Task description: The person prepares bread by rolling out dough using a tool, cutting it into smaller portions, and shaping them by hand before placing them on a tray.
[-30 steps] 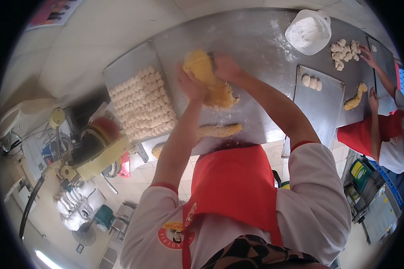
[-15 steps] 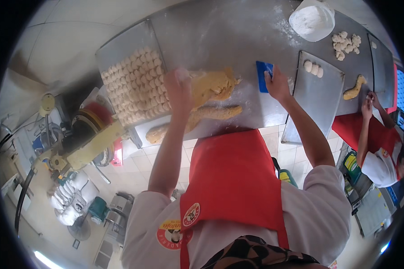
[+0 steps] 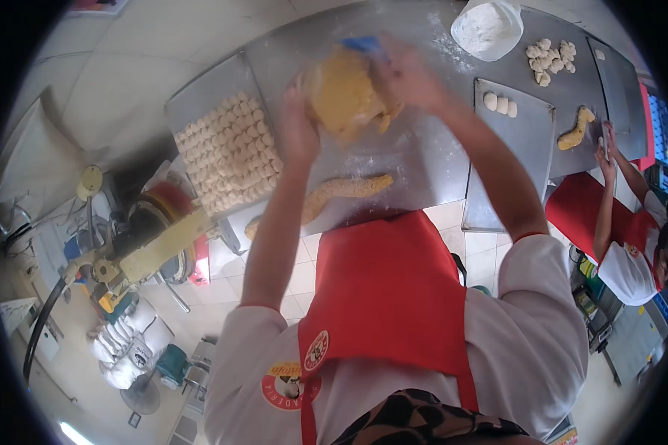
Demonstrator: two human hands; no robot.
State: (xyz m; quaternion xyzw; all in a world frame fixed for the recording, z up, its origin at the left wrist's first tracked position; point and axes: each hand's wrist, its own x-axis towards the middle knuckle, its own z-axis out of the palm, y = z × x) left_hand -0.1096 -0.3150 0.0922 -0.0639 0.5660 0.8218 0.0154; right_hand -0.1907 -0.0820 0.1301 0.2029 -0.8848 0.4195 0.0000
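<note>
A lump of yellow dough [image 3: 345,93] is in the middle of the steel table, blurred by motion. My left hand [image 3: 302,126] is at its left side, its fingers smeared and partly hidden. My right hand [image 3: 412,78] is at the dough's upper right and grips a blue scraper [image 3: 360,44], which lies along the dough's far edge. Nearer me, a long yellow dough roll [image 3: 349,187] rests along the table's front edge. Left of my hands, a tray [image 3: 200,81] holds rows of small pale dough balls [image 3: 226,152].
A white tub of flour [image 3: 486,26], pale dough pieces [image 3: 549,59], a tray [image 3: 505,163] with three dough balls and a short yellow roll [image 3: 575,130] are to the right. A co-worker [image 3: 623,237] works at the right end. A machine [image 3: 145,256] stands beside the table at left.
Half a second ago my right hand held the scraper apart from the dough at right; now it is back at the dough's far side. The dough has shifted up and looks bunched.
</note>
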